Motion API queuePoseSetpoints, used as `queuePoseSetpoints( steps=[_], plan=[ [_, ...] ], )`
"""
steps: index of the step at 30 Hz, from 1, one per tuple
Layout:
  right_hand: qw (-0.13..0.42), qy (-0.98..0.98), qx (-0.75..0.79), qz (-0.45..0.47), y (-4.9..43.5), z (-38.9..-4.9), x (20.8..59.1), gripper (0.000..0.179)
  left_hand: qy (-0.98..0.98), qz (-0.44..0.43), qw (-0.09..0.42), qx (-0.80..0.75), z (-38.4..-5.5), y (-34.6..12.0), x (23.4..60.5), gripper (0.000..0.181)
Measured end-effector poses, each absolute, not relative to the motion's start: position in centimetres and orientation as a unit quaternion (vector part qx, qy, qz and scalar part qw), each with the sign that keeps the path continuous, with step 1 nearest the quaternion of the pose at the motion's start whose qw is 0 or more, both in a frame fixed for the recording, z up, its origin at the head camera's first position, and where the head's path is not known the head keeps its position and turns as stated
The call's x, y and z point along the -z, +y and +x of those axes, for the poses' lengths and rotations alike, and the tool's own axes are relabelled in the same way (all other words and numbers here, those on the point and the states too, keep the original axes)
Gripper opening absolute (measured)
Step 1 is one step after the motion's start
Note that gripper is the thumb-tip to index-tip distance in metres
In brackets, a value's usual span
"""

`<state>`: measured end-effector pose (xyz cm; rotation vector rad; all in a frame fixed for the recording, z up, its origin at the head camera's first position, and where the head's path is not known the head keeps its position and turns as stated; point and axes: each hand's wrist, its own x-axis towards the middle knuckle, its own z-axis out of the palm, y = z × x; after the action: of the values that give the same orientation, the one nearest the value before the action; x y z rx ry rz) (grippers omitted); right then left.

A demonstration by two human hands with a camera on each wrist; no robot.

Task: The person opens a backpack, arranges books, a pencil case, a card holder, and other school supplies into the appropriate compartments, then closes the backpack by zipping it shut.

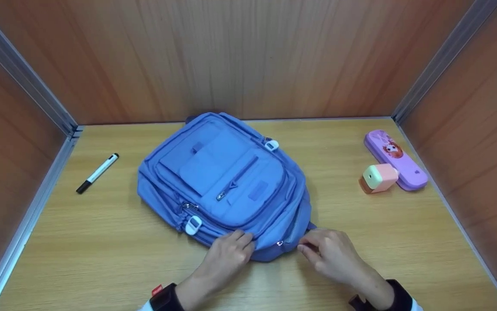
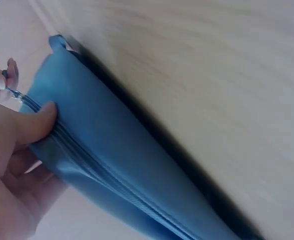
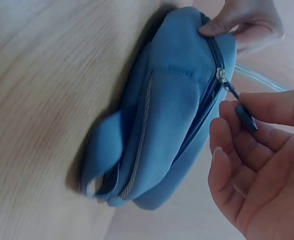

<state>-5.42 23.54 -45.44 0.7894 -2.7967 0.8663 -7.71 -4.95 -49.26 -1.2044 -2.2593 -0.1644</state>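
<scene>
A blue backpack (image 1: 207, 162) lies on its back on the table, its front pockets facing up. At its near edge my left hand (image 1: 231, 250) grips the fabric. In the left wrist view the thumb (image 2: 41, 120) presses beside a zipper (image 2: 94, 167), and the other fingers lie on the far side of the cloth. By the bag's near right corner is my right hand (image 1: 334, 255). The right wrist view shows it pinching a dark zipper pull (image 3: 246, 118) between thumb and finger. A cord joins that pull to a metal slider (image 3: 221, 75) on the zipper.
To the left lies a white marker (image 1: 99, 171) with a black cap. On the right a purple pencil case (image 1: 408, 168) touches or nearly touches a small pink and pale green block-shaped item (image 1: 380, 177). Wood panels (image 1: 239, 60) wall the table at the back and sides.
</scene>
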Motion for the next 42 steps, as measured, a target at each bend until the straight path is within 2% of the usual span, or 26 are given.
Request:
queuePoseSetpoints(
  steps=[11, 14, 18, 26, 37, 42],
  plan=[
    [0.05, -0.923, -0.286, 0.254, 24.3, -5.4, 45.5, 0.005, -0.814, -0.48, 0.305, 0.117, -8.1, -9.6, 49.8, 0.025],
    [0.065, -0.92, -0.281, 0.265, 24.3, -5.3, 45.6, 0.005, -0.81, -0.484, 0.308, 0.121, -8.4, -10.7, 49.8, 0.024],
    [0.073, -0.918, -0.285, 0.267, 24.3, -5.2, 45.7, 0.004, -0.818, -0.481, 0.294, 0.112, -8.6, -11.8, 49.7, 0.026],
    [0.05, -0.921, -0.283, 0.263, 24.1, -5.2, 45.6, 0.004, -0.837, -0.463, 0.28, 0.089, -8.7, -13.3, 49.1, 0.038],
    [0.029, -0.924, -0.284, 0.253, 24.0, -5.4, 45.6, 0.004, -0.851, -0.435, 0.262, 0.133, -9.4, -15.0, 49.0, 0.036],
    [0.044, -0.925, -0.279, 0.255, 23.9, -5.4, 45.7, 0.003, -0.856, -0.421, 0.268, 0.137, -9.8, -15.6, 49.0, 0.037]
  ],
)
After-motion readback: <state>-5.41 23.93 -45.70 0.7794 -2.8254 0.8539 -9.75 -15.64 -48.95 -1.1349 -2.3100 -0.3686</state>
